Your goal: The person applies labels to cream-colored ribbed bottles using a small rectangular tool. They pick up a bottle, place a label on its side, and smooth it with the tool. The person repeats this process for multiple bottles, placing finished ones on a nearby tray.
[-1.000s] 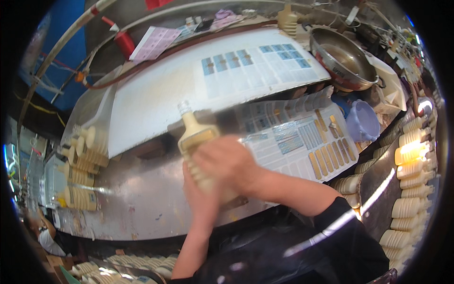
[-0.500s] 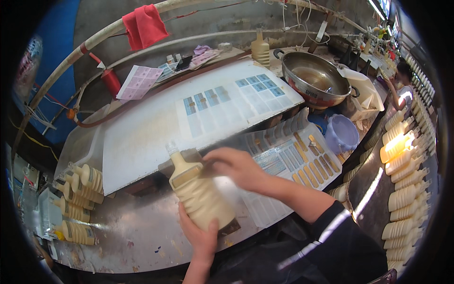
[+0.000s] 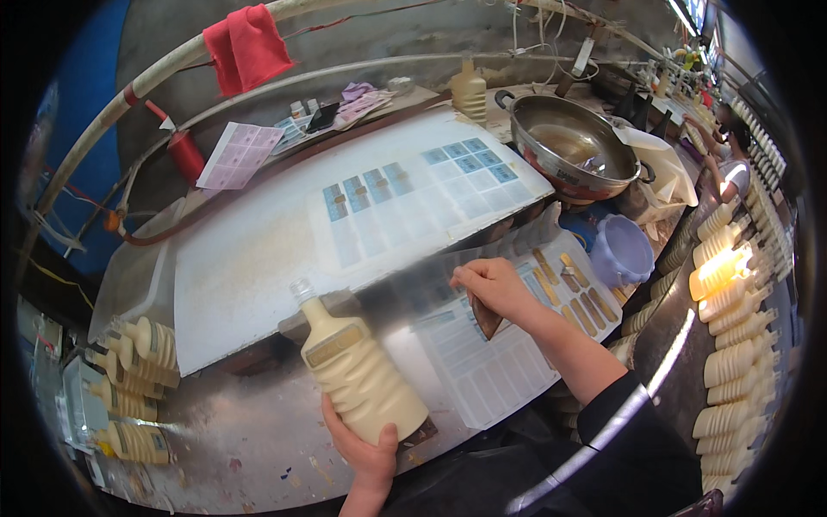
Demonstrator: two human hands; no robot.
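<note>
My left hand (image 3: 366, 452) is wrapped around the lower side of a cream-coloured ribbed bottle (image 3: 370, 388) with a clear threaded neck. The bottle lies tilted, its neck toward the white board, and a gold rectangular label (image 3: 338, 342) sits on its shoulder. To the right, my right hand (image 3: 500, 289) is closed on a flat brown scraper (image 3: 485, 320), apart from the bottle. Below that hand spreads a clear label sheet (image 3: 487, 379); rows of gold strip labels (image 3: 586, 308) show just right of the hand.
A slanted white board (image 3: 250, 258) carries blue label sheets (image 3: 370, 194). Behind it stand a wide metal pan (image 3: 573, 142) and another cream bottle (image 3: 469, 90). A lilac bucket (image 3: 622, 250) is at right. Cream bottles (image 3: 138, 396) crowd the left; more (image 3: 732, 362) line the right, near another person (image 3: 732, 164).
My right hand has moved right, away from the bottle's label to above the label sheets, still with the scraper. My left hand keeps its hold on the bottle. The view has shifted slightly.
</note>
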